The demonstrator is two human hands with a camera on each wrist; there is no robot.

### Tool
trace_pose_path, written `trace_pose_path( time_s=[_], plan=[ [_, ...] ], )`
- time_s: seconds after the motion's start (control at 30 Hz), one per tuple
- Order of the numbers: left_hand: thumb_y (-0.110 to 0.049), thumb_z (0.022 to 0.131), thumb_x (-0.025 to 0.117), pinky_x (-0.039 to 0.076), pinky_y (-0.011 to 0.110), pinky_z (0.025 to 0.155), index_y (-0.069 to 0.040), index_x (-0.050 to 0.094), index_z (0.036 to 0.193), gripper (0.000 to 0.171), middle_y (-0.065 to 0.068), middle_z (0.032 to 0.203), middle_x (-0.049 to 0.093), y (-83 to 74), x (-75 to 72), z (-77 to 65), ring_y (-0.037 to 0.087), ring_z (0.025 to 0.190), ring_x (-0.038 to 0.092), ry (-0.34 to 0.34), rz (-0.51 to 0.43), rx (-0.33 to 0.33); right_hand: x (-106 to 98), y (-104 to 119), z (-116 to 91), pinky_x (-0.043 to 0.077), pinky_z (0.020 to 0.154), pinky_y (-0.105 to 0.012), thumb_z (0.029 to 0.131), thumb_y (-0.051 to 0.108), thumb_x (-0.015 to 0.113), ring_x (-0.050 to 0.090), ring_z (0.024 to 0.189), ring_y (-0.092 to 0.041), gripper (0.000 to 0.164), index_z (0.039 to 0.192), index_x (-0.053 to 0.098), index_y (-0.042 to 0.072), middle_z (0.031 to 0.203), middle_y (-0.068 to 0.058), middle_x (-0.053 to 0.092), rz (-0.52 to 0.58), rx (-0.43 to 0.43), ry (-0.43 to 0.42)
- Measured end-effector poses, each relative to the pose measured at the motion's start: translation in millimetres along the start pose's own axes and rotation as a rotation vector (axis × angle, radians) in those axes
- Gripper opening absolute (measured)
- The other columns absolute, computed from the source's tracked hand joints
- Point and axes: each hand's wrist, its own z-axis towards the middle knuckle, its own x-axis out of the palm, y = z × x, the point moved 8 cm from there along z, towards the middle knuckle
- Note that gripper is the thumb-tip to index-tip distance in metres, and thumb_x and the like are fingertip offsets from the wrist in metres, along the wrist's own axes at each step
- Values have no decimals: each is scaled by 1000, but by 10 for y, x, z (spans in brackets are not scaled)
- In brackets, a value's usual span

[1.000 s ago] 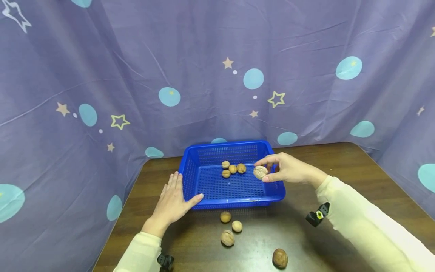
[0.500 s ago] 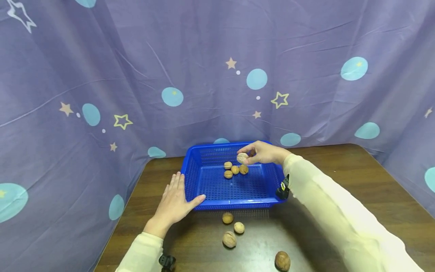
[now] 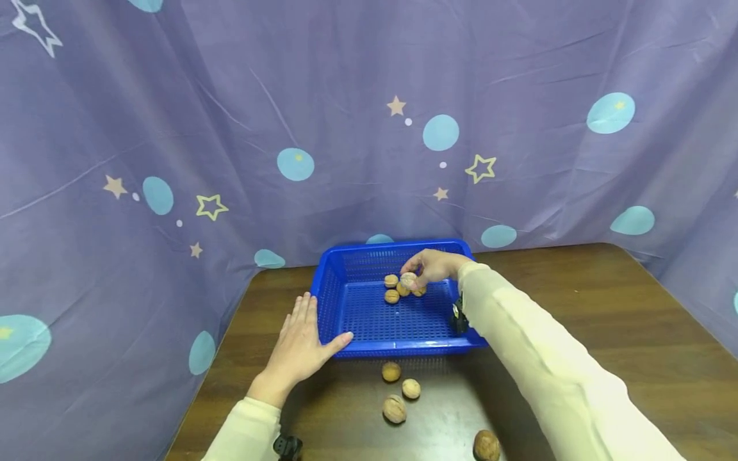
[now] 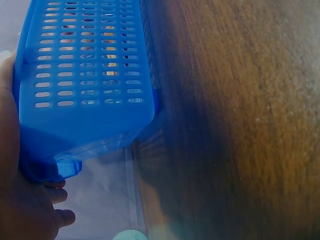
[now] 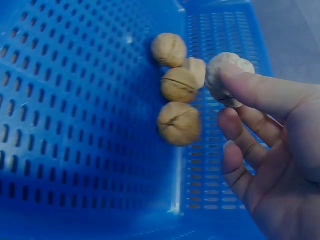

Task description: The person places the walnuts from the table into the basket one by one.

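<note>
A pale walnut [image 5: 220, 75] is pinched between the thumb and fingers of my right hand [image 3: 436, 266], inside the blue plastic basket [image 3: 398, 346]. Several browner walnuts [image 5: 179, 124] lie together on the basket floor just beside it; in the head view the hand partly covers them. My left hand [image 3: 296, 346] lies at the basket's near left corner, its fingers straight and the thumb over the rim. In the left wrist view that hand touches the slotted basket wall [image 4: 85, 115].
On the brown wooden table [image 3: 576, 294], in front of the basket, sit a walnut [image 3: 391, 371], a small pale walnut [image 3: 411, 388] and a larger walnut [image 3: 394, 409]. A dark walnut [image 3: 487, 445] sits nearer the front, to the right. A purple patterned curtain [image 3: 357, 115] hangs behind.
My right hand has carried the pale walnut leftward from the basket's right rim, then lowered it to the walnuts inside. The left hand stays on the basket.
</note>
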Motion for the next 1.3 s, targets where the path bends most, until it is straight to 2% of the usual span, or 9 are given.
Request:
trace_pose_path(
  time_s=[0.2, 0.33, 0.5, 0.6, 0.73, 0.97, 1.1, 1.2, 1.3],
  plan=[
    [-82, 77, 46, 15, 57, 113, 5, 16, 151, 119, 22, 158, 11, 18, -26, 0, 35, 146, 5, -14, -2, -3, 129, -75, 56, 49, 86, -30, 75, 6, 80, 59, 95, -12, 38, 111, 70, 13, 103, 3, 68, -123, 10, 49],
    [-80, 78, 50, 14, 58, 113, 5, 16, 151, 117, 22, 158, 11, 19, -38, 7, 35, 146, 5, -15, -14, 1, 177, -83, 69, 49, 88, -31, 74, 3, 80, 60, 97, -12, 39, 110, 71, 13, 103, 3, 70, -116, 30, 71],
    [-83, 76, 46, 16, 58, 112, 5, 16, 151, 119, 22, 158, 11, 19, -29, -2, 36, 146, 6, -10, -6, 0, 242, -108, 79, 49, 90, -32, 74, -1, 79, 60, 98, -12, 40, 111, 71, 12, 105, 3, 69, -129, 57, 113],
    [-86, 75, 42, 16, 58, 112, 5, 16, 151, 121, 22, 158, 11, 15, -19, -5, 36, 146, 6, -11, -3, 0, 262, -145, 85, 47, 92, -32, 73, 2, 81, 58, 99, -11, 42, 112, 71, 13, 105, 5, 69, -184, 73, 116],
    [-84, 76, 46, 15, 58, 112, 5, 17, 151, 120, 22, 158, 11, 4, -3, -1, 36, 145, 7, -15, -9, 3, 301, -182, 84, 47, 93, -32, 73, 4, 82, 59, 101, -11, 45, 115, 70, 13, 105, 6, 69, -228, 79, 130],
    [-79, 77, 51, 15, 57, 113, 5, 18, 150, 117, 22, 157, 13, -26, 22, -4, 35, 146, 7, -17, -11, 3, 307, -184, 31, 47, 94, -34, 74, 9, 83, 60, 103, -12, 43, 115, 70, 12, 105, 5, 69, -237, 76, 125],
    [-78, 77, 53, 16, 57, 113, 6, 19, 150, 116, 23, 157, 14, -39, 19, 1, 36, 145, 8, -24, -19, 7, 232, -70, -21, 50, 90, -33, 77, 8, 80, 62, 102, -16, 43, 118, 68, 7, 109, -3, 69, -165, 22, 106],
    [-81, 77, 50, 16, 58, 112, 6, 18, 150, 118, 23, 157, 13, -20, 30, 7, 37, 145, 8, -17, -6, 5, 111, 131, -92, 51, 87, -32, 81, 8, 77, 62, 104, -19, 43, 122, 65, 2, 113, -10, 68, -101, -49, 83],
    [-82, 76, 47, 16, 57, 113, 6, 17, 150, 119, 23, 158, 12, 7, 36, 12, 36, 145, 7, -12, 3, -4, -53, 387, -207, 52, 85, -35, 84, 13, 75, 62, 103, -20, 43, 124, 64, 3, 113, -9, 67, -41, -108, 44]
  ],
)
